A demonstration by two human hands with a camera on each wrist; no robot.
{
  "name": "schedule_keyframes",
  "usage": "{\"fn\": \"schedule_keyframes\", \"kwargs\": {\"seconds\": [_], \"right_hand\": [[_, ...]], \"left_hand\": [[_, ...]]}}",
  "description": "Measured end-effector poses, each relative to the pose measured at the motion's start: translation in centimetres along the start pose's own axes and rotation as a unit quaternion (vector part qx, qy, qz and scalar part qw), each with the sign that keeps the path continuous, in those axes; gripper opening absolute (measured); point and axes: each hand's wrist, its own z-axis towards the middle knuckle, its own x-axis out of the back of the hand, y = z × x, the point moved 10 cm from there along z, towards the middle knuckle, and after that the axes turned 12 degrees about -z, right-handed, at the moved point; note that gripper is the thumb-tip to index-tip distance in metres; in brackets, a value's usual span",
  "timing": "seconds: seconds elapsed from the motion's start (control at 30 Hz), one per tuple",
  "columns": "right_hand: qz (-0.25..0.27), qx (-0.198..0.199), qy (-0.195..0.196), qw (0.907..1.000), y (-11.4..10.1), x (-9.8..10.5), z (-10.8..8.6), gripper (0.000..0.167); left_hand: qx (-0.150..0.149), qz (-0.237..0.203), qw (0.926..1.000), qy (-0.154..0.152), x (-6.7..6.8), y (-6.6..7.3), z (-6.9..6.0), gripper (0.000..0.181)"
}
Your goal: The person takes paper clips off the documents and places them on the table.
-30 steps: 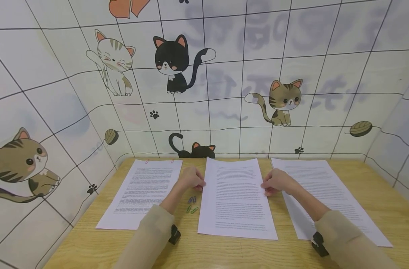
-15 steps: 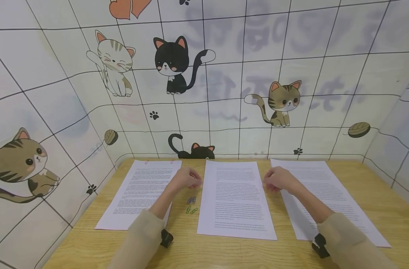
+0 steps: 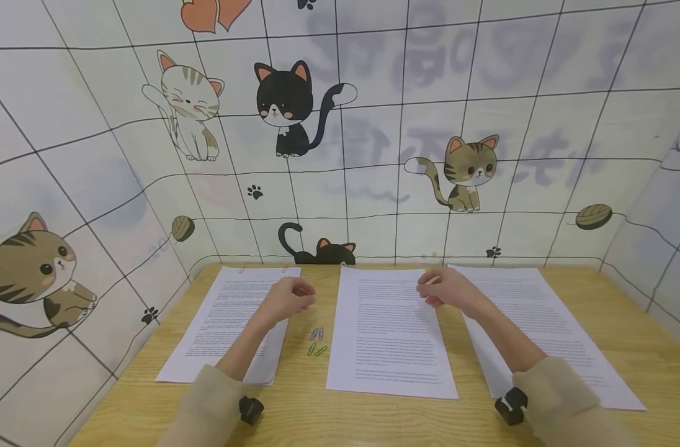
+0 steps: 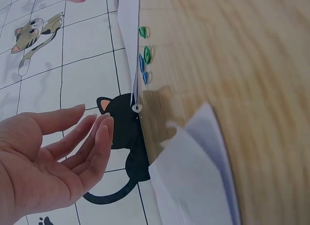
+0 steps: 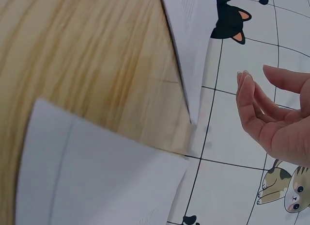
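Three printed paper stacks lie side by side: the left stack (image 3: 234, 323), the middle stack (image 3: 393, 335) and the right stack (image 3: 546, 335). My left hand (image 3: 288, 299) is raised between the left and middle stacks, holding nothing; in the left wrist view the hand (image 4: 63, 162) has loosely bent, parted fingers. Over the upper right edge of the middle stack hovers my right hand (image 3: 448, 290), also without anything in it; the right wrist view shows that hand (image 5: 278, 116) with thumb and fingers apart. Blue paperclips (image 3: 317, 334) and green paperclips (image 3: 316, 350) lie left of the middle stack.
Two pink clips, one of them a pink clip (image 3: 242, 270), sit on the left stack's top edge. The wooden table (image 3: 373, 425) meets a cat-patterned wall covering (image 3: 373, 217) behind the papers. Each wrist carries a black device, such as the left device (image 3: 251, 410).
Both hands have come off the sides of the middle stack. The left hand has moved left, and the right hand has risen and shifted slightly left over the stack's edge.
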Motion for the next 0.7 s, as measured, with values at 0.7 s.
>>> {"fn": "schedule_keyframes", "kwargs": {"seconds": [0.7], "right_hand": [[0.085,-0.001,0.021,0.9962,-5.4,-3.1,1.2,0.037]], "left_hand": [[-0.016,0.085,0.9961,0.019,5.3,-1.4,-2.4,0.021]]}}
